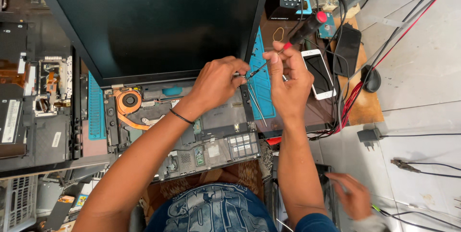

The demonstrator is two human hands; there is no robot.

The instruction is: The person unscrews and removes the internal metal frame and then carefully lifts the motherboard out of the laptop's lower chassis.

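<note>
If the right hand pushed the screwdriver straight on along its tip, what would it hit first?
Probably the left hand: the screwdriver in the right hand points down-left, its tip right at the left fingertips above the opened laptop. Depth is unclear.

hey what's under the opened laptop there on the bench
A blue mat shows under the opened laptop, sticking out at its left edge and again at the right near the tweezers. The middle of the mat is covered by the laptop base, so anything there cannot be seen.
</note>
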